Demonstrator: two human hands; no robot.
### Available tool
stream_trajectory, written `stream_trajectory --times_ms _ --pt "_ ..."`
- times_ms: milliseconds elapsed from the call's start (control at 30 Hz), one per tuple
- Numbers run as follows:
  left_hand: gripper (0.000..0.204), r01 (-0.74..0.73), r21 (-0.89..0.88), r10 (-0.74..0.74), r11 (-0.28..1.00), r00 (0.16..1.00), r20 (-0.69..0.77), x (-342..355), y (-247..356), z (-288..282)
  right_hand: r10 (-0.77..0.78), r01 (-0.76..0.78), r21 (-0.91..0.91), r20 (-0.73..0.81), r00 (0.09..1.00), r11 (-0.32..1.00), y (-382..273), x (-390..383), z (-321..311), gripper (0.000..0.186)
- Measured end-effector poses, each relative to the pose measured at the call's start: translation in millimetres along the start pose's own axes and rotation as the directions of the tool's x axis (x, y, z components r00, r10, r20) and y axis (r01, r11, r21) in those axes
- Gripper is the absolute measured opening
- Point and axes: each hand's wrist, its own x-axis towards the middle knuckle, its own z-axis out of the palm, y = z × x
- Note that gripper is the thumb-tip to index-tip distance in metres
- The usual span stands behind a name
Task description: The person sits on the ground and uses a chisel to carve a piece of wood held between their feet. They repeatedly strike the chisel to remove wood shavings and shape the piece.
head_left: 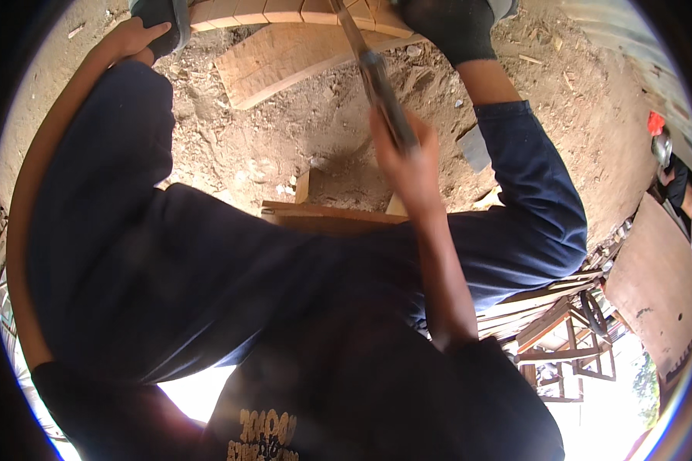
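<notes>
My right hand is closed around the dark handle of a long, narrow tool. Its far end reaches up to a curved piece of wood at the top edge; the tip is out of view, so I cannot tell its kind. Several lines run across the curved wood. It lies between my two feet in dark footwear, above a flat wooden board. My left hand rests at my left foot, one digit stretched out over it and the other fingers partly hidden.
Bare dirt ground with wood chips lies between my legs. Beneath me is a wooden plank. A grey flat piece lies near my right leg. Stacked wood and a wooden frame stand at the right, by a large brown sheet.
</notes>
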Motion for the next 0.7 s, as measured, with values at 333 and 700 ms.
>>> stream_trajectory --times_ms 333,700 --pt "0.104 0.011 -0.036 -0.011 0.999 1.0 0.012 2 -10 0 -0.07 0.071 -0.068 0.028 0.997 0.995 -15 49 21 0.02" --pt "0.107 0.096 -0.023 -0.096 0.995 0.995 -0.022 13 -22 5 -0.116 0.116 -0.051 -0.007 0.993 0.992 6 34 17 0.012"
